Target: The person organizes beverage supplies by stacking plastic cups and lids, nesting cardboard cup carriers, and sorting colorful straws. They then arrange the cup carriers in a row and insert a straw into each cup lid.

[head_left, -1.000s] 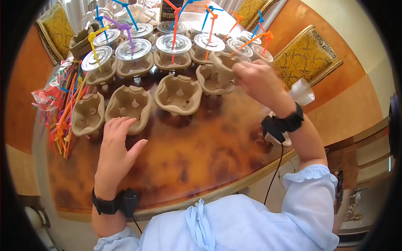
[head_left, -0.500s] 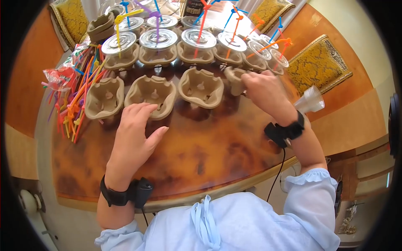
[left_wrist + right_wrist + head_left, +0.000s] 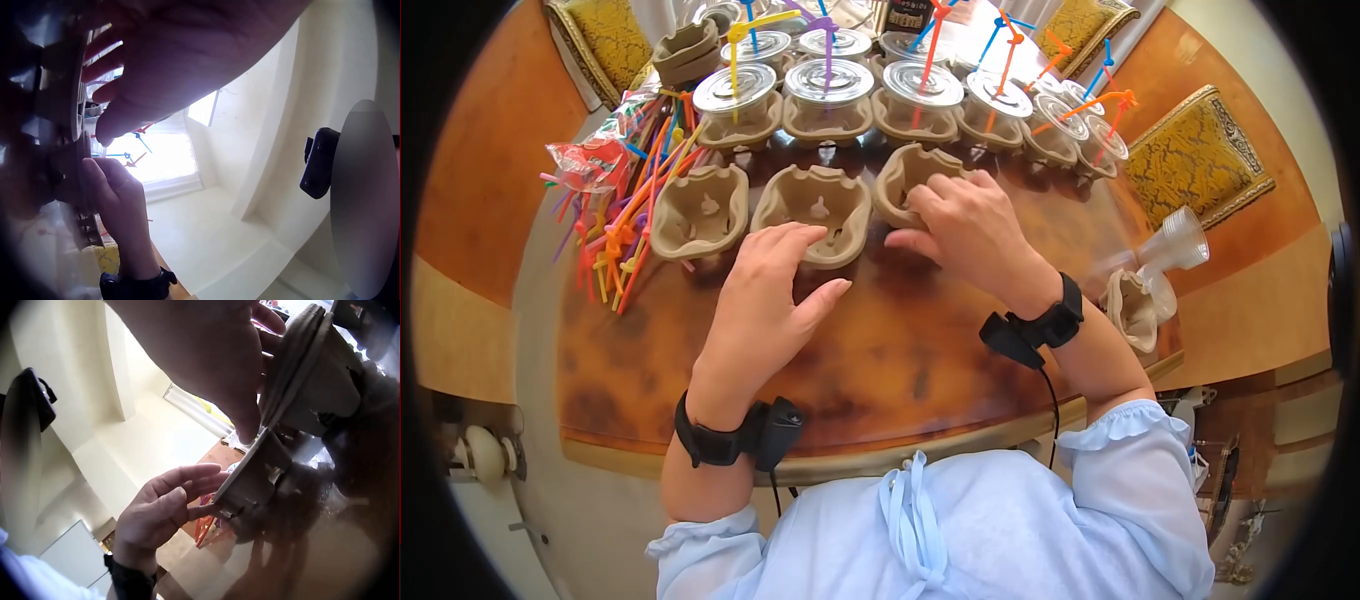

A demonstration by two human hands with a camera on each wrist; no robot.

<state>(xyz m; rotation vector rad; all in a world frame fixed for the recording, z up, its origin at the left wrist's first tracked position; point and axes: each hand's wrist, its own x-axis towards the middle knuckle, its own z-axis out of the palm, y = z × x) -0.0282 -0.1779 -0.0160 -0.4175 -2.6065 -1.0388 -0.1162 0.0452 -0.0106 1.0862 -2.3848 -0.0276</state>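
Three brown moulded-pulp cup holders stand in a row before me. My right hand grips the rightmost cup holder, its fingers curled over the rim into the cavity. In the right wrist view that holder shows several rims nested together, a stack. My left hand lies with fingers extended at the near rim of the middle cup holder, thumb spread away. The left cup holder stands beside it, untouched.
Behind stand lidded clear cups in pulp holders, with coloured straws upright. Loose straws and a red-and-clear wrapper lie left. At the right edge are stacked clear cups and another pulp holder. More pulp holders are stacked back left.
My right hand brought the fourth cup holder from the right end of the row leftward onto the third one. My left hand stayed at the middle holder's rim. The head view shifted.
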